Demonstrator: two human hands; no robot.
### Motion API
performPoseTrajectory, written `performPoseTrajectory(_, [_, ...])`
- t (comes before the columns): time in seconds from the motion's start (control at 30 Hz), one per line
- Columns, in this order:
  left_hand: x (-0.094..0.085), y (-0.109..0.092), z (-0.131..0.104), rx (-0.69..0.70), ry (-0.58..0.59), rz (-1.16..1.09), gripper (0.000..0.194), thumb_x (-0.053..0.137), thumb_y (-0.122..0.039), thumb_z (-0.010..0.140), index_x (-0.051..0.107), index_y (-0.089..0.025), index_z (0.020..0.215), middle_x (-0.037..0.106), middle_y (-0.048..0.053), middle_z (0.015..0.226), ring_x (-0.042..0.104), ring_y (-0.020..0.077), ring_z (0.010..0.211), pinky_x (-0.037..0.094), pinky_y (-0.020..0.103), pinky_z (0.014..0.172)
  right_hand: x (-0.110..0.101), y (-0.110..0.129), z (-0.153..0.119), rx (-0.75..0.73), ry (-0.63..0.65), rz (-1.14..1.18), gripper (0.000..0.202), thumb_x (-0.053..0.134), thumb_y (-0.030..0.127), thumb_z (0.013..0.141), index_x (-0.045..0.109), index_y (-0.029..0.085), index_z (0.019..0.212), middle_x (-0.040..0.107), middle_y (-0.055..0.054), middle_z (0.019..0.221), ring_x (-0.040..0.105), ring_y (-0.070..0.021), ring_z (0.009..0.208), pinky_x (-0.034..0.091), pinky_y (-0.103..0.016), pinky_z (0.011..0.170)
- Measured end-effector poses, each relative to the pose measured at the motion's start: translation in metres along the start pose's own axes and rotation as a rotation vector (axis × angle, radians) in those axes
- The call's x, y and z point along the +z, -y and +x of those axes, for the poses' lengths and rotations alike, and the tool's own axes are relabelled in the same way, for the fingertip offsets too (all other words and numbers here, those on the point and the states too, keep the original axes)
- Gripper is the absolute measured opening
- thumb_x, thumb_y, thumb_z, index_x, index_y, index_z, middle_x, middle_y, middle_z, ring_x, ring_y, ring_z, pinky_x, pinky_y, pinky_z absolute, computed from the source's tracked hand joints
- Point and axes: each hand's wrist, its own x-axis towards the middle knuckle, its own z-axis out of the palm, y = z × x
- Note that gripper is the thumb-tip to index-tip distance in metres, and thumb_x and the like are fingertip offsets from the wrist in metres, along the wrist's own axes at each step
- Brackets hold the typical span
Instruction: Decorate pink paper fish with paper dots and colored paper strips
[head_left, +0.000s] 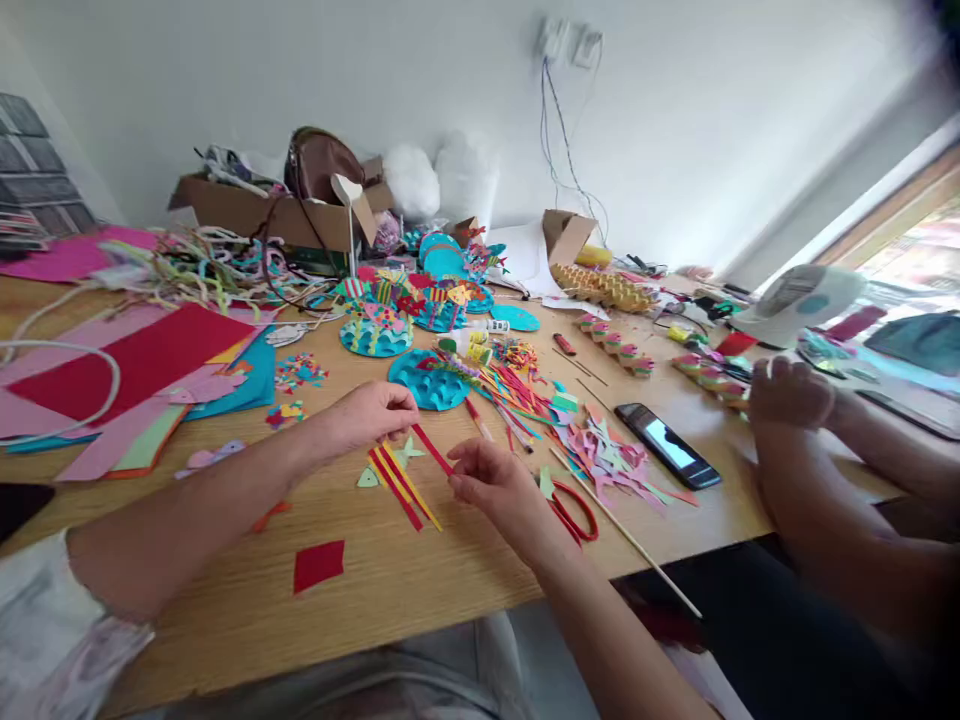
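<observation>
A thin red strip (433, 449) is stretched between my two hands above the wooden table. My left hand (379, 412) pinches its upper left end, and my right hand (495, 490) pinches the lower right end. Just below lie several red and yellow strips (405, 485) side by side. Next to them are a pale green fish shape (367, 477) and a green cut piece partly behind the held strip. A red rectangle (319, 566) lies nearer the table's front edge. Red-handled scissors (576, 512) rest right of my right hand.
Coloured sheets (135, 370) cover the left side. Blue decorated discs (429, 380) and paper scraps (607, 450) lie beyond my hands. A phone (667, 445) and a wooden stick (630, 535) are to the right, near another person's arms (795, 450). A cardboard box (247, 212) stands at the back.
</observation>
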Motion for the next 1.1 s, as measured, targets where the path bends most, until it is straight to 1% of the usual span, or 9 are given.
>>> performPoseTrajectory(0.1, [0.001,0.007,0.005,-0.012,-0.035,0.042,0.02,0.047,-0.035,0.064,0.052,-0.016,0.063,0.048,-0.004,0.051,0.043,0.0098,0.046,0.035,0.02,0.045,0.01,-0.004,-0.003,-0.061,-0.049,-0.117,0.014,0.054,0.018,0.067,0.051,0.019,0.081,0.047,0.006,0.059,0.043,-0.0094,0.055,0.032,-0.021,0.052])
performPoseTrajectory(0.2, [0.001,0.015,0.007,-0.015,-0.064,0.092,0.018,0.049,-0.033,0.063,0.054,-0.016,0.061,0.052,-0.003,0.056,0.047,0.0115,0.053,0.035,0.021,0.049,0.017,-0.008,-0.004,-0.099,-0.053,-0.326,0.005,0.051,0.015,0.069,0.054,0.019,0.07,0.05,0.004,0.06,0.045,-0.01,0.057,0.033,-0.021,0.053])
performPoseTrajectory(0.3, [0.001,0.022,0.008,-0.019,-0.074,0.144,0.016,0.05,-0.031,0.063,0.056,-0.016,0.06,0.055,-0.002,0.059,0.05,0.0131,0.059,0.036,0.021,0.053,0.021,-0.007,-0.003,-0.101,-0.035,-0.499,0.01,0.049,0.013,0.071,0.057,0.018,0.067,0.056,0.002,0.061,0.05,-0.0108,0.058,0.034,-0.021,0.054])
performPoseTrajectory(0.43, [0.002,0.03,0.009,-0.031,-0.074,0.212,0.015,0.052,-0.03,0.064,0.057,-0.016,0.06,0.057,-0.002,0.059,0.051,0.0133,0.059,0.035,0.022,0.053,0.025,-0.002,-0.002,-0.063,-0.029,-0.617,0.011,0.05,0.015,0.073,0.06,0.018,0.071,0.06,0.001,0.062,0.053,-0.0115,0.058,0.034,-0.021,0.054])
performPoseTrajectory(0.7, [0.005,0.042,0.009,-0.023,-0.057,0.305,0.012,0.052,-0.024,0.068,0.058,-0.016,0.063,0.056,-0.003,0.059,0.051,0.0118,0.057,0.033,0.021,0.053,0.031,0.001,0.001,-0.038,-0.014,-0.762,0.014,0.051,0.015,0.075,0.065,0.017,0.078,0.065,-0.002,0.067,0.055,-0.0124,0.06,0.034,-0.021,0.055])
performPoseTrajectory(0.87, [0.006,0.044,0.008,-0.003,-0.051,0.348,0.011,0.052,-0.023,0.069,0.058,-0.016,0.063,0.055,-0.003,0.061,0.051,0.0118,0.059,0.033,0.021,0.053,0.032,0.005,0.002,-0.024,0.01,-0.789,0.016,0.051,0.016,0.076,0.066,0.018,0.08,0.067,-0.002,0.071,0.057,-0.013,0.062,0.035,-0.022,0.056])
performPoseTrajectory(1.1, [0.006,0.044,0.008,0.022,-0.045,0.39,0.011,0.052,-0.023,0.071,0.057,-0.016,0.064,0.055,-0.003,0.063,0.05,0.0113,0.059,0.032,0.02,0.053,0.033,0.004,0.001,-0.025,0.007,-0.809,0.015,0.052,0.018,0.076,0.067,0.019,0.08,0.068,-0.002,0.073,0.057,-0.0135,0.064,0.035,-0.022,0.056])
